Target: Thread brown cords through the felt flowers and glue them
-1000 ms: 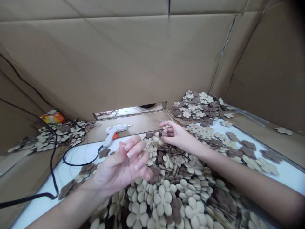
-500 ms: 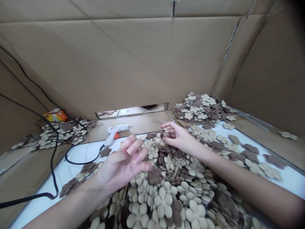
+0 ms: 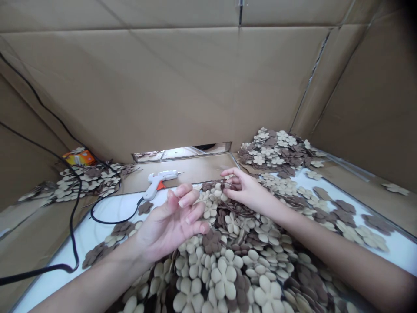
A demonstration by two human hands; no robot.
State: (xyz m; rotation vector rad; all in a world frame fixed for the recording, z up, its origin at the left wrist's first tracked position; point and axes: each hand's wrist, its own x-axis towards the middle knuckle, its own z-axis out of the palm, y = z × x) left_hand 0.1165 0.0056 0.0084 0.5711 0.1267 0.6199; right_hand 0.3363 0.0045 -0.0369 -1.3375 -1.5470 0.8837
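My left hand point(image 3: 174, 224) hovers palm up over the flower pile, its fingers loosely curled and apart, with nothing visible in them. Thin brown cord point(image 3: 243, 209) lies in loops on the flowers, and my right hand point(image 3: 243, 187) has its thumb and fingers curled round part of it. Beige fabric flowers point(image 3: 223, 278) and brown fabric flowers point(image 3: 213, 241) are heaped under both hands. Some flowers are hidden behind my hands and forearms. A white glue gun point(image 3: 156, 184) with an orange trigger lies beyond my left hand.
Cardboard walls point(image 3: 182, 87) enclose the work surface, with a low slot point(image 3: 182, 152) at the back. More flowers are piled at back right point(image 3: 276, 152) and back left point(image 3: 87, 178), near an orange packet point(image 3: 80, 157). A black cable point(image 3: 76, 217) runs down the left side.
Both hands keep nearly the same pose. The left fingers have shifted slightly, and the whole view has moved a little.
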